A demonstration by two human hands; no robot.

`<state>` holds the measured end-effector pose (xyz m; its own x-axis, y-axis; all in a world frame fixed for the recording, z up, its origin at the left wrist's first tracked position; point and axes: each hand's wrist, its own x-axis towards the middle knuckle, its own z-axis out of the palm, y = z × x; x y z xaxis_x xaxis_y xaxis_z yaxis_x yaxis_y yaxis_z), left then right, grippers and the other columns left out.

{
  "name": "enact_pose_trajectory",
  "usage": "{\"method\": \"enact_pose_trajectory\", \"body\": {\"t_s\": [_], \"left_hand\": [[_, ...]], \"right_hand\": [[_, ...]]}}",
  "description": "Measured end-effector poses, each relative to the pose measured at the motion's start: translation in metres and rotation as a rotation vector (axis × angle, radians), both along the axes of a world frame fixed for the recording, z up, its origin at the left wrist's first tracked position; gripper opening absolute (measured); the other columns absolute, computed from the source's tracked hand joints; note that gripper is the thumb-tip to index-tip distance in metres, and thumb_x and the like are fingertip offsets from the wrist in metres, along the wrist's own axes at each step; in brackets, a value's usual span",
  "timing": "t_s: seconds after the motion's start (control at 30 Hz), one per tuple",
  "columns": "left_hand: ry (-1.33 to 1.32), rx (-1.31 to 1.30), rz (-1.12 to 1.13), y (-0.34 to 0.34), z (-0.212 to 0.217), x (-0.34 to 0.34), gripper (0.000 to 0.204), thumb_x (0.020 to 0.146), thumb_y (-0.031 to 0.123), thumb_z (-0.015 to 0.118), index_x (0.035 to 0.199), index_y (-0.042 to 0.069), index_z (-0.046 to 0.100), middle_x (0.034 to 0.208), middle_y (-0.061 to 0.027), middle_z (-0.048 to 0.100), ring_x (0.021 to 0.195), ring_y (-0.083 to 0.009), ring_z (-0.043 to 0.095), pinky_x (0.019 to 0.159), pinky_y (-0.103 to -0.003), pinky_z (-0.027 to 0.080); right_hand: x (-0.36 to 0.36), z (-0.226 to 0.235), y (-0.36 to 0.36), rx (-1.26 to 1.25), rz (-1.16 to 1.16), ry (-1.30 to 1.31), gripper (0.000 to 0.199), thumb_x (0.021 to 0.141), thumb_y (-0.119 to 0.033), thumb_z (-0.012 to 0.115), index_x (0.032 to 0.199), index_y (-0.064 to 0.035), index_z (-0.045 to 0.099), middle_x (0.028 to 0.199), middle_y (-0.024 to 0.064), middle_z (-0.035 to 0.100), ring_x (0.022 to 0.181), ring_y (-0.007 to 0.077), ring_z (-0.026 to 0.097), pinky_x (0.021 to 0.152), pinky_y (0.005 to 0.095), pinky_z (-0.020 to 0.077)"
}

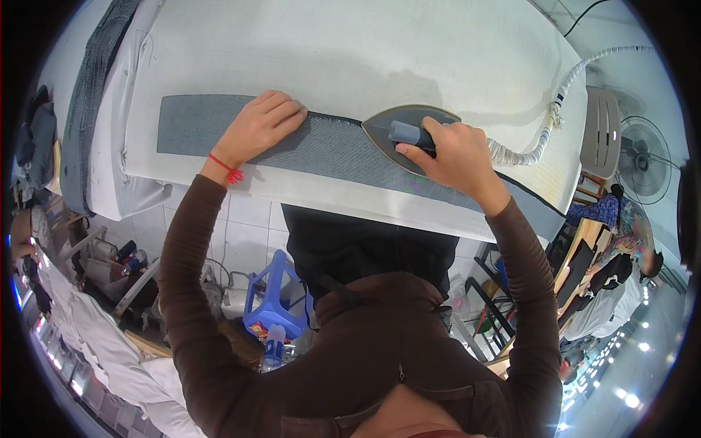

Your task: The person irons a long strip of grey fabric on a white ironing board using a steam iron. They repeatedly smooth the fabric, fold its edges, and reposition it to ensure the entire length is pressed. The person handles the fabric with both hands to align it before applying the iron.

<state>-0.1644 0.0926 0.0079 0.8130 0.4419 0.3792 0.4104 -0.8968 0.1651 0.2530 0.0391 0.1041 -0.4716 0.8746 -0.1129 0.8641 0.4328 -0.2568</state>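
Note:
A long strip of grey-blue denim-like fabric (196,125) lies across the white padded ironing table (307,51), with a dark upper edge showing along its middle and right. My left hand (264,125), a red string round the wrist, rests on the strip left of its middle. Its fingers are bent together over the upper edge; the fingertips are partly hidden. My right hand (458,155) is wrapped round the dark handle of a steam iron (394,120). The iron's soleplate sits flat on the strip, its pointed tip toward my left hand.
A wrapped hose (544,139) runs from the iron to the upper right. Dark fabric (91,117) hangs over the table's left end. Below stand a blue plastic stool (272,292) and a bottle (274,347). At the right are a fan (642,159) and another person (634,233).

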Motion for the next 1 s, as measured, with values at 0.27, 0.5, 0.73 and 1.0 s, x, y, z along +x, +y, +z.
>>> {"method": "enact_pose_trajectory", "body": {"t_s": [0.27, 0.5, 0.73, 1.0], "left_hand": [[0.037, 0.006, -0.056, 0.004, 0.000, 0.001, 0.039, 0.094, 0.010, 0.082, 0.132, 0.001, 0.078, 0.131, -0.0122, 0.075, 0.123, -0.0326, 0.074, 0.110, -0.047, 0.066], [0.009, 0.044, -0.049, 0.004, 0.002, 0.009, 0.038, 0.093, 0.009, 0.082, 0.129, 0.001, 0.078, 0.131, -0.0120, 0.076, 0.124, -0.0325, 0.075, 0.110, -0.048, 0.066], [0.006, -0.007, 0.050, -0.003, -0.002, -0.001, 0.036, 0.093, 0.009, 0.081, 0.128, 0.003, 0.079, 0.130, -0.0106, 0.076, 0.123, -0.0312, 0.075, 0.105, -0.046, 0.067], [-0.117, -0.092, 0.162, -0.028, -0.001, 0.037, 0.033, 0.090, 0.005, 0.079, 0.124, 0.003, 0.079, 0.123, -0.0067, 0.074, 0.111, -0.0262, 0.073, 0.090, -0.038, 0.067]], "right_hand": [[-0.017, 0.005, 0.005, 0.007, 0.007, 0.006, 0.064, 0.105, -0.070, 0.082, 0.095, -0.0066, 0.075, 0.063, 0.0134, 0.068, 0.056, 0.0377, 0.072, 0.055, 0.0450, 0.0556], [-0.020, 0.003, 0.005, 0.005, 0.009, -0.006, 0.061, 0.105, -0.067, 0.083, 0.096, -0.0075, 0.075, 0.064, 0.0135, 0.069, 0.058, 0.0383, 0.072, 0.056, 0.0461, 0.0567], [0.012, 0.011, 0.003, -0.147, -0.104, -0.058, 0.062, 0.104, -0.066, 0.083, 0.096, -0.0053, 0.074, 0.067, 0.0158, 0.071, 0.066, 0.0416, 0.075, 0.063, 0.0497, 0.0585], [0.029, 0.005, -0.003, -0.117, -0.139, -0.066, 0.063, 0.106, -0.067, 0.081, 0.104, -0.0036, 0.080, 0.071, 0.0174, 0.074, 0.067, 0.0414, 0.076, 0.065, 0.0502, 0.0598]]}}
